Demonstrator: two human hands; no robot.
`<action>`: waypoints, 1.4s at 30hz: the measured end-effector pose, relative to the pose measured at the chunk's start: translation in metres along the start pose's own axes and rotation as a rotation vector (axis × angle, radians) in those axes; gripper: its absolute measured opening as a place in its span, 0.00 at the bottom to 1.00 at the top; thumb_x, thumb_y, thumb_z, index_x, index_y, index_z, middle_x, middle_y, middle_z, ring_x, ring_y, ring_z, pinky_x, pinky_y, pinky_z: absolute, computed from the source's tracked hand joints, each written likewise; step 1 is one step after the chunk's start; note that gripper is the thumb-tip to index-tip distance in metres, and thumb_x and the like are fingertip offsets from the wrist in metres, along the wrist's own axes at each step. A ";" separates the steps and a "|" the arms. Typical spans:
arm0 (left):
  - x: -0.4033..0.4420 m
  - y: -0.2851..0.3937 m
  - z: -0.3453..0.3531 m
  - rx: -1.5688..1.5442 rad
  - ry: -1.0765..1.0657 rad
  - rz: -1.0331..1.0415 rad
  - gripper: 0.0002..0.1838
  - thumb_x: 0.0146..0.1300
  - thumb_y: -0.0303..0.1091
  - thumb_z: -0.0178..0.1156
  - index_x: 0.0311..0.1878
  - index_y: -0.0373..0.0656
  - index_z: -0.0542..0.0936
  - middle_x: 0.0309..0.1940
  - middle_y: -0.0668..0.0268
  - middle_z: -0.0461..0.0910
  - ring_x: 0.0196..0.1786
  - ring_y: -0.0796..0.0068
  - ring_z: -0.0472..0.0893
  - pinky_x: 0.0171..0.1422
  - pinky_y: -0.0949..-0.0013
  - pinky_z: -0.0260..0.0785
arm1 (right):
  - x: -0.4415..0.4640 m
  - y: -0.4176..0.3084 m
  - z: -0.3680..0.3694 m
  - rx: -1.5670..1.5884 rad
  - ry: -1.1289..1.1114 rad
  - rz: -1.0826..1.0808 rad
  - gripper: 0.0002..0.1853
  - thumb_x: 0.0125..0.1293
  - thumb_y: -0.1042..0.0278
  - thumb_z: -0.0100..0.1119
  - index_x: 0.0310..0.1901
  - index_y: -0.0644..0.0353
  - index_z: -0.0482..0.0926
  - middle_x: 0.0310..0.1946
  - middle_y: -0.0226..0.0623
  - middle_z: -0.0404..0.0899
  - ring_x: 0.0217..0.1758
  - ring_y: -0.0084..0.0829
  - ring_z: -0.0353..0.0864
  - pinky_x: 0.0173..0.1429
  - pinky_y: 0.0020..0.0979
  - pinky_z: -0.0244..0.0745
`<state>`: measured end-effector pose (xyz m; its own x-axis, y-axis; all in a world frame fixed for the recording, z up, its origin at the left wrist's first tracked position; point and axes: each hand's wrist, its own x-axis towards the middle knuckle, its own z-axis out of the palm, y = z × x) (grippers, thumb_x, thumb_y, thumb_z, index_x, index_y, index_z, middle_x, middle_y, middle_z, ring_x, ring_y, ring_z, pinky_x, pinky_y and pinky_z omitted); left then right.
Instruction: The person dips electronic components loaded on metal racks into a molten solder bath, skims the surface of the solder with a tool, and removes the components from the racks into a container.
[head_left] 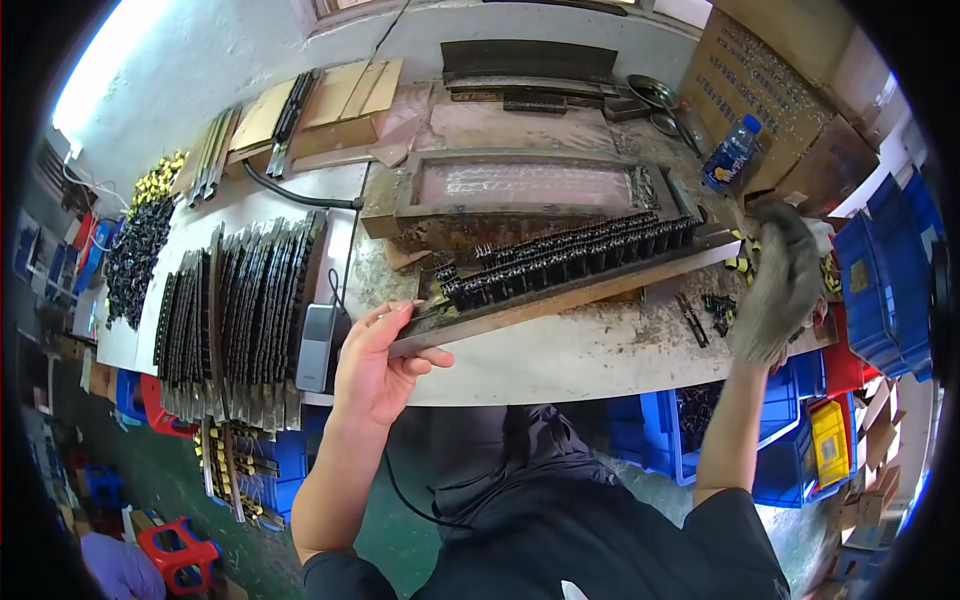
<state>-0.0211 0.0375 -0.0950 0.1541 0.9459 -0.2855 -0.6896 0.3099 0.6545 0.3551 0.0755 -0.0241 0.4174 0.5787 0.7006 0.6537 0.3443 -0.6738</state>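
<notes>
Closest in there's a blue bin [657, 432] below the worktop [520, 372] edge, with dark bits inside. Just above that, the left hand [376, 375] is bare and has the near end of a long bar [570, 304] pinched between its fingers. The bar's tilted across the front of the worktop, right end farther back, and carries a row of little black parts [570, 264]. The right hand [780, 290] has a grey glove on and is just beside the bar's other end, fingers kinda bent; can't tell if it's got hold of anything.

Over on the left there's a grey gadget [317, 348] next to a whole bunch of loaded strips [250, 310]. Behind the bar sits a rectangular metal trough [520, 211]. Farther back: a blue-capped bottle [728, 158] by a big cardboard box [760, 95], plus a dark round pan [652, 91].
</notes>
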 end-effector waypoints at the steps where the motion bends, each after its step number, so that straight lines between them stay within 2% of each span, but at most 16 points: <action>1: 0.001 -0.002 0.002 0.005 -0.008 -0.008 0.14 0.77 0.33 0.51 0.52 0.28 0.75 0.41 0.48 0.86 0.30 0.54 0.89 0.24 0.75 0.82 | -0.019 -0.028 0.007 0.139 -0.062 0.083 0.14 0.72 0.69 0.53 0.51 0.65 0.84 0.46 0.34 0.85 0.45 0.21 0.81 0.47 0.24 0.75; 2: 0.003 -0.005 0.004 -0.011 -0.014 -0.002 0.14 0.77 0.32 0.51 0.52 0.27 0.75 0.41 0.48 0.86 0.30 0.55 0.89 0.24 0.75 0.82 | -0.037 -0.045 0.010 0.302 -0.380 0.180 0.15 0.69 0.73 0.48 0.49 0.64 0.85 0.44 0.36 0.86 0.41 0.22 0.82 0.42 0.24 0.76; 3: 0.006 -0.008 0.006 -0.028 -0.023 0.007 0.14 0.77 0.32 0.51 0.52 0.27 0.75 0.40 0.48 0.86 0.30 0.55 0.89 0.24 0.75 0.82 | -0.053 -0.056 0.026 0.451 -0.584 0.018 0.18 0.67 0.74 0.46 0.51 0.64 0.84 0.42 0.38 0.86 0.40 0.24 0.83 0.38 0.24 0.77; 4: 0.007 -0.010 0.008 -0.037 -0.041 0.003 0.14 0.77 0.32 0.51 0.51 0.26 0.75 0.39 0.48 0.86 0.29 0.56 0.89 0.23 0.75 0.81 | -0.070 -0.068 0.038 0.740 -0.847 0.212 0.20 0.64 0.78 0.48 0.54 0.64 0.83 0.47 0.40 0.85 0.43 0.25 0.84 0.40 0.25 0.78; 7: 0.005 -0.014 0.013 -0.107 -0.056 0.008 0.14 0.77 0.31 0.52 0.51 0.27 0.76 0.39 0.49 0.85 0.27 0.59 0.88 0.22 0.77 0.79 | -0.105 -0.095 0.073 0.821 -1.064 0.274 0.22 0.62 0.85 0.51 0.56 0.63 0.82 0.59 0.43 0.80 0.48 0.29 0.84 0.46 0.29 0.81; 8: 0.003 -0.012 0.013 -0.092 -0.032 -0.012 0.13 0.77 0.31 0.52 0.51 0.27 0.76 0.37 0.50 0.85 0.24 0.61 0.86 0.20 0.77 0.77 | -0.109 -0.095 0.078 1.037 -1.024 0.478 0.20 0.65 0.81 0.53 0.57 0.63 0.82 0.58 0.44 0.81 0.48 0.29 0.85 0.47 0.30 0.82; 10: 0.004 -0.013 0.006 -0.075 -0.004 0.018 0.13 0.77 0.31 0.53 0.51 0.28 0.76 0.37 0.51 0.85 0.23 0.62 0.86 0.20 0.77 0.77 | -0.084 -0.085 0.062 0.807 -0.790 0.520 0.17 0.70 0.75 0.51 0.57 0.64 0.81 0.58 0.44 0.83 0.48 0.30 0.86 0.48 0.31 0.83; 12: 0.001 -0.011 0.001 -0.051 0.038 0.059 0.13 0.76 0.31 0.53 0.51 0.28 0.77 0.35 0.52 0.85 0.22 0.64 0.85 0.21 0.76 0.77 | -0.061 -0.046 0.053 0.938 -0.516 0.448 0.15 0.76 0.67 0.47 0.56 0.64 0.78 0.56 0.50 0.83 0.51 0.36 0.87 0.46 0.33 0.85; 13: 0.001 -0.010 -0.002 -0.053 0.036 0.061 0.13 0.76 0.31 0.53 0.51 0.28 0.77 0.35 0.52 0.85 0.22 0.64 0.85 0.21 0.76 0.77 | -0.058 -0.041 0.050 0.900 -0.463 0.420 0.15 0.76 0.67 0.46 0.56 0.64 0.79 0.56 0.51 0.82 0.55 0.39 0.86 0.47 0.33 0.85; 17: 0.009 -0.009 -0.001 -0.055 -0.007 0.048 0.13 0.76 0.30 0.53 0.50 0.27 0.77 0.36 0.52 0.85 0.22 0.64 0.85 0.22 0.77 0.76 | -0.093 -0.087 0.050 0.878 -0.942 0.464 0.17 0.69 0.81 0.54 0.58 0.63 0.81 0.53 0.44 0.85 0.51 0.29 0.85 0.50 0.31 0.82; 19: 0.002 -0.004 0.003 -0.034 -0.012 0.071 0.13 0.76 0.30 0.53 0.51 0.27 0.78 0.36 0.53 0.85 0.22 0.64 0.85 0.21 0.76 0.76 | -0.098 -0.077 0.061 0.928 -0.831 0.377 0.18 0.65 0.83 0.59 0.56 0.63 0.81 0.52 0.41 0.85 0.48 0.26 0.85 0.49 0.29 0.82; 21: -0.001 -0.002 -0.002 -0.036 0.000 0.098 0.13 0.76 0.30 0.52 0.51 0.28 0.77 0.36 0.52 0.85 0.22 0.64 0.85 0.21 0.76 0.76 | -0.065 -0.052 0.053 0.892 -0.591 0.464 0.19 0.60 0.88 0.56 0.54 0.67 0.80 0.58 0.44 0.82 0.56 0.32 0.84 0.54 0.32 0.85; 25: -0.001 -0.001 -0.011 -0.027 0.019 0.117 0.12 0.76 0.30 0.51 0.52 0.30 0.77 0.39 0.51 0.86 0.22 0.62 0.85 0.19 0.76 0.77 | -0.046 -0.054 0.042 0.678 -0.383 0.376 0.21 0.57 0.82 0.63 0.54 0.61 0.81 0.57 0.44 0.81 0.59 0.38 0.81 0.56 0.38 0.83; 27: 0.001 -0.002 -0.008 -0.023 0.006 0.123 0.12 0.76 0.30 0.51 0.52 0.30 0.78 0.40 0.51 0.86 0.22 0.62 0.85 0.19 0.76 0.76 | -0.042 -0.083 0.042 -0.164 -0.487 -0.398 0.24 0.52 0.73 0.70 0.53 0.52 0.83 0.57 0.44 0.79 0.62 0.46 0.77 0.61 0.46 0.77; 34: -0.004 -0.003 -0.005 0.013 0.049 0.178 0.12 0.77 0.31 0.52 0.51 0.30 0.79 0.38 0.52 0.86 0.21 0.63 0.84 0.19 0.76 0.75 | -0.046 -0.078 0.065 -0.243 -0.534 -0.644 0.22 0.45 0.65 0.72 0.47 0.46 0.85 0.60 0.36 0.76 0.65 0.50 0.71 0.67 0.48 0.67; 42: 0.003 -0.012 -0.008 -0.039 0.035 0.133 0.12 0.77 0.30 0.52 0.51 0.30 0.79 0.37 0.52 0.87 0.20 0.65 0.83 0.19 0.77 0.75 | -0.055 -0.053 0.065 -0.126 -0.569 -0.877 0.16 0.40 0.65 0.69 0.36 0.50 0.81 0.45 0.30 0.82 0.39 0.38 0.82 0.38 0.43 0.74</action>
<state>-0.0183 0.0355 -0.1089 0.0356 0.9742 -0.2230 -0.7293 0.1779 0.6607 0.2560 0.0738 -0.0417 -0.5703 0.4366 0.6958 0.6578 0.7501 0.0685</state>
